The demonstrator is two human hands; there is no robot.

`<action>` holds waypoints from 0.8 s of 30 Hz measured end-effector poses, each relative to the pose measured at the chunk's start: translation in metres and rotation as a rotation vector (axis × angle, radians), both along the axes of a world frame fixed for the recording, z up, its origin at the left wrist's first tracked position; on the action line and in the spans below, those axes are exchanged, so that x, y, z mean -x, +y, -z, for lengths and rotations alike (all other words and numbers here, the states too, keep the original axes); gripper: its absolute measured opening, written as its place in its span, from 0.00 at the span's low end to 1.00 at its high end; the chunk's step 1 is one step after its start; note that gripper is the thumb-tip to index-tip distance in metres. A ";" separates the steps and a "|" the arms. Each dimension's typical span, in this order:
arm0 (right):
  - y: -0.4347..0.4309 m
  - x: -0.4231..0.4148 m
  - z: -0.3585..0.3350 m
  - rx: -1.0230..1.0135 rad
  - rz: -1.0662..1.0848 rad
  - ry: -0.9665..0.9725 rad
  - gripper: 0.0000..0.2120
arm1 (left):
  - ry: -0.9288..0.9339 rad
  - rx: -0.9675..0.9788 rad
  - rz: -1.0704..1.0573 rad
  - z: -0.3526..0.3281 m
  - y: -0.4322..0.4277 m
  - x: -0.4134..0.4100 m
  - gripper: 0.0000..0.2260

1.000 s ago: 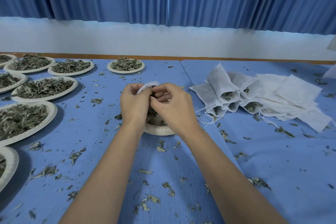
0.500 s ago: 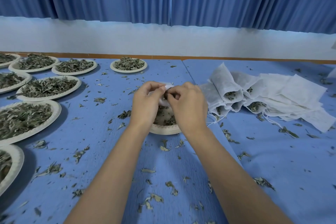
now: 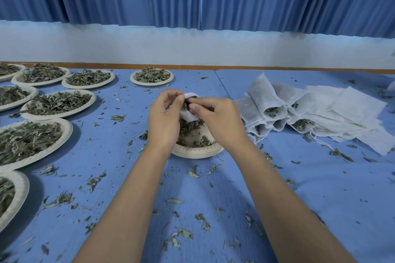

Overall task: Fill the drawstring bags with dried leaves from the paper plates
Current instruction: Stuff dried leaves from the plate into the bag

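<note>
A small white drawstring bag (image 3: 188, 114) is held above a paper plate (image 3: 196, 151) with a few dried leaves left in it. My left hand (image 3: 165, 119) pinches the bag's left rim between thumb and fingers. My right hand (image 3: 218, 121) pinches the right rim, holding the mouth apart; dark leaves show inside. Much of the bag is hidden behind both hands. To the right lies a pile of filled and flat white bags (image 3: 316, 113).
Several paper plates heaped with dried leaves (image 3: 57, 102) fill the left side of the blue table; one more plate (image 3: 151, 76) stands at the back centre. Loose leaf bits litter the cloth. A white wall and blue curtain close off the far edge.
Both hands have spread slightly apart and lowered over the plate, opening the bag's mouth wider. The view has shifted a little to the left.
</note>
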State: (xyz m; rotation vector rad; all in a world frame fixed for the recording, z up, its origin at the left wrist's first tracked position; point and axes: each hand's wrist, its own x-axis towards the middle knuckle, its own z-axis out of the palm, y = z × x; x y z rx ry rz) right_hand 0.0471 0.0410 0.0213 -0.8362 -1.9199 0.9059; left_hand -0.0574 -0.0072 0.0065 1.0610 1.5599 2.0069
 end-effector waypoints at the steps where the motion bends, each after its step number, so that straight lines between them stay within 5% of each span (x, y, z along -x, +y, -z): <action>1: 0.000 -0.001 0.000 0.059 -0.044 0.039 0.07 | -0.022 -0.007 -0.001 0.000 -0.001 0.002 0.07; 7: 0.002 -0.011 -0.006 0.210 -0.008 0.219 0.11 | -0.143 -0.122 -0.077 -0.007 -0.002 0.007 0.08; 12: 0.002 -0.015 -0.010 -0.044 -0.058 -0.576 0.14 | -0.175 -0.171 -0.068 -0.012 -0.004 0.010 0.08; 16: 0.002 -0.005 -0.001 -0.219 -0.119 -0.954 0.08 | -0.192 -0.181 -0.074 -0.015 -0.005 0.012 0.08; 19: 0.006 -0.005 0.007 -0.240 -0.116 -0.938 0.10 | -0.183 -0.176 -0.097 -0.017 -0.007 0.014 0.08; 24: 0.009 -0.001 0.011 -0.039 -0.099 -0.617 0.14 | -0.208 -0.176 -0.108 -0.016 -0.007 0.012 0.09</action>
